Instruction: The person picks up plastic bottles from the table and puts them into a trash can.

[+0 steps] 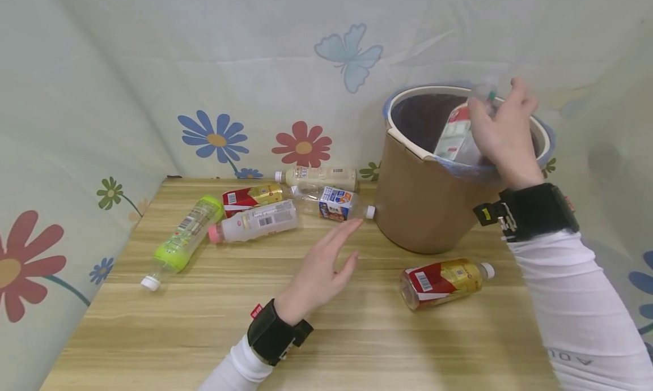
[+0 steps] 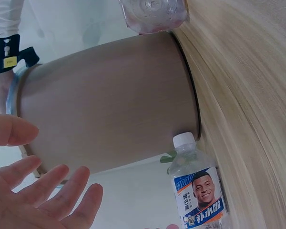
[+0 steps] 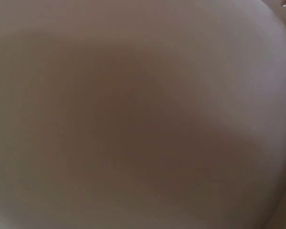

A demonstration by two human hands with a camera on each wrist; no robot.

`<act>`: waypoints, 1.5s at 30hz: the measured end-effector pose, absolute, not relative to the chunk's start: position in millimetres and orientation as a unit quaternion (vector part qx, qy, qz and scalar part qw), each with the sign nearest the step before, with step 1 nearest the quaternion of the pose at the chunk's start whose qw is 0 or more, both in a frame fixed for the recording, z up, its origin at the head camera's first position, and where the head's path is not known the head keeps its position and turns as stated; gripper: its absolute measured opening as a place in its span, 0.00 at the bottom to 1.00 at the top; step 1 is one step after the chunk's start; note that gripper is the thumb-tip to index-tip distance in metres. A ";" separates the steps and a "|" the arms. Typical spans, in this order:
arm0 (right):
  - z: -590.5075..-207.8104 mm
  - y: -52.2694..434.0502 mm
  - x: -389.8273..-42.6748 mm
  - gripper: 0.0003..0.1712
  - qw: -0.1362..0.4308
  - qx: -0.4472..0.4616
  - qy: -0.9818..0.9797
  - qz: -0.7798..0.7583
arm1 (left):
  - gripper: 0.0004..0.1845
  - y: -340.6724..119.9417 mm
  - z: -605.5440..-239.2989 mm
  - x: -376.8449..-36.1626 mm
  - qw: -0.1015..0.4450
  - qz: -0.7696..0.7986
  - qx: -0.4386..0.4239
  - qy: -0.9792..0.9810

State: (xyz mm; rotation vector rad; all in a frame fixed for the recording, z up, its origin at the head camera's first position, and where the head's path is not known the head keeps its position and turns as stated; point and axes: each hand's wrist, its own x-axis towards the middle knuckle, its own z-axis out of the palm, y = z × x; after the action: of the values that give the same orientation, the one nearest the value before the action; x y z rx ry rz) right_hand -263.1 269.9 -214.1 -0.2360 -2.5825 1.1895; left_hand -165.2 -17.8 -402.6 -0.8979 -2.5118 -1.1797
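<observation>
Over the bin's mouth, my right hand (image 1: 502,127) has its thumb in front of a clear plastic bottle (image 1: 453,135) with a red-and-white label. The bottle tilts inside the rim; the fingers are spread away from it and blurred. My left hand (image 1: 318,272) hovers above the table with fingers extended, holding nothing. Close beyond its fingertips lies a clear bottle (image 1: 336,203) with a white cap and blue-orange label. The brown bin (image 1: 423,204), lined with a bag, stands at the right. Only a blurred brownish surface fills the right wrist view.
A red-and-gold labelled bottle (image 1: 444,283) lies before the bin. On the left lie a green bottle (image 1: 186,235), a pink-capped bottle (image 1: 257,221), another red-and-gold bottle (image 1: 255,197) and a pale-labelled bottle (image 1: 321,177). A flowered curtain (image 1: 245,51) rises behind the wooden table (image 1: 168,334).
</observation>
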 end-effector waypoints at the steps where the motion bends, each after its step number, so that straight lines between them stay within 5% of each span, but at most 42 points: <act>1: -214.6 270.0 -261.7 0.49 0.140 -0.076 -0.903 0.398 | 0.32 -18.0 -402.7 -165.2 0.111 -0.402 -0.306 -0.856; 13: -222.9 254.8 -246.8 0.37 0.198 -0.021 -0.915 0.352 | 0.32 -19.3 -402.6 -165.7 0.116 -0.404 -0.298 -0.857; 23: -251.5 225.0 -217.3 0.17 0.388 0.084 -0.815 0.423 | 0.26 -30.5 -394.7 -170.2 0.136 -0.412 -0.279 -0.857; 29: -279.5 203.3 -197.3 0.12 0.437 0.156 -0.743 0.482 | 0.22 -44.4 -388.8 -177.1 0.183 -0.354 -0.256 -0.881; 34: -312.5 184.1 -185.8 0.12 0.433 0.182 -0.721 0.510 | 0.20 -59.7 -389.9 -183.0 0.211 -0.290 -0.231 -0.904; 45: -377.9 159.7 -175.6 0.12 0.298 0.151 -0.784 0.523 | 0.21 -93.5 -398.0 -199.1 0.181 -0.203 -0.200 -0.941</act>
State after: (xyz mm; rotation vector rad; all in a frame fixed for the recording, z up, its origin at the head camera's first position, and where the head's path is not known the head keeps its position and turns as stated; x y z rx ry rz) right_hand -175.6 159.7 -377.9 0.4010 -2.0833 1.3886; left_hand -199.1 -93.5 -398.0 -0.5642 -2.6589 -0.5742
